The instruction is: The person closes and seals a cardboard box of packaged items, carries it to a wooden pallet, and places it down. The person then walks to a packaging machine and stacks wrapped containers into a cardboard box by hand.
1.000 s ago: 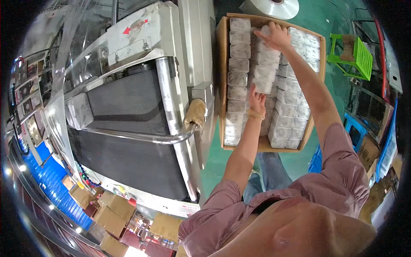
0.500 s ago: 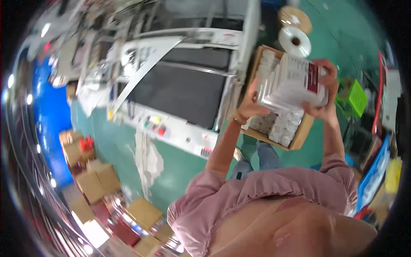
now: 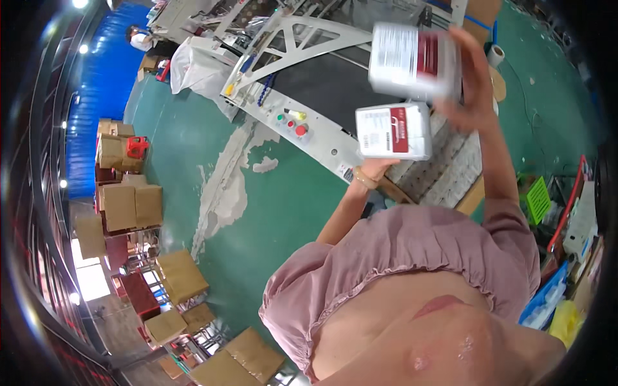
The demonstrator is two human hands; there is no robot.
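My right hand [image 3: 473, 90], smeared by motion, grips a white wrapped pack [image 3: 396, 61] with a dark red label panel, at its right side. Just below it, a second white wrapped pack [image 3: 380, 135] with a similar red panel rests in my left hand [image 3: 378, 167]. Most of the left fingers are hidden behind that pack; the wrist wears a bracelet. The two packs are apart at their left ends. Under my hands stands a cardboard box [image 3: 474, 196] filled with rows of pale wrapped packs [image 3: 444, 161].
A machine with a white control panel [image 3: 322, 145], coloured buttons and a dark bed stands left of the box. Stacked cartons [image 3: 132, 206] line the far left. A green plastic basket [image 3: 537, 199] is on the right. Another person [image 3: 141, 42] is at the upper left.
Before, both hands held one stack of packs over the box. Now the stack is parted, one pack up in my right hand, one lower in my left. My view has turned left.
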